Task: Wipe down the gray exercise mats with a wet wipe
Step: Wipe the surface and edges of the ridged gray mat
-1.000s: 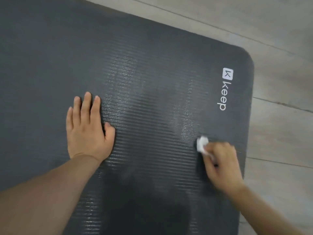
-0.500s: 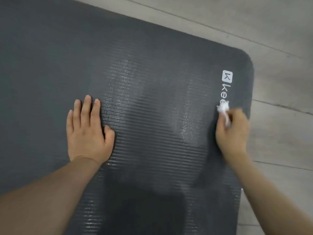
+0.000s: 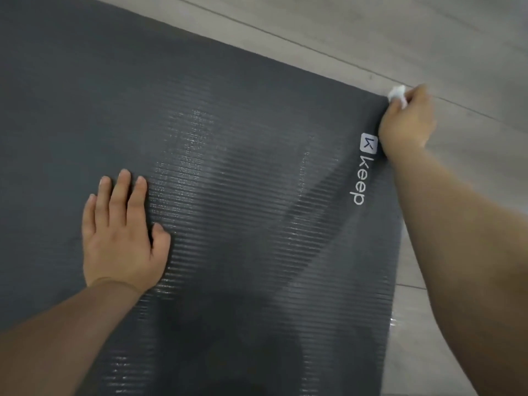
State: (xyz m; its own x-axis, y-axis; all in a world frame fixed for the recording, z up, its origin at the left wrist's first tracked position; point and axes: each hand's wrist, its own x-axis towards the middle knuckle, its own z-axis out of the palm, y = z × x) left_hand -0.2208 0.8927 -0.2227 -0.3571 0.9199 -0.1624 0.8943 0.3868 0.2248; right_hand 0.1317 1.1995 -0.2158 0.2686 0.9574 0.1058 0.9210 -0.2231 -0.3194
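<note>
A dark gray ribbed exercise mat lies flat on the floor and fills most of the head view. Damp, shiny streaks run across its middle. A white "keep" logo is printed near its right edge. My left hand rests flat on the mat with its fingers straight, left of centre. My right hand is at the mat's far right corner and grips a small bunched white wet wipe, which sticks out past the fingers at the corner's edge.
Light wood-look floor surrounds the mat on the far side and to the right. A small glossy wet patch shows on the floor beside the mat's right edge.
My right hand has swept the wipe away from me along the mat's right side, past the logo to the far right corner. My left hand has stayed flat in place.
</note>
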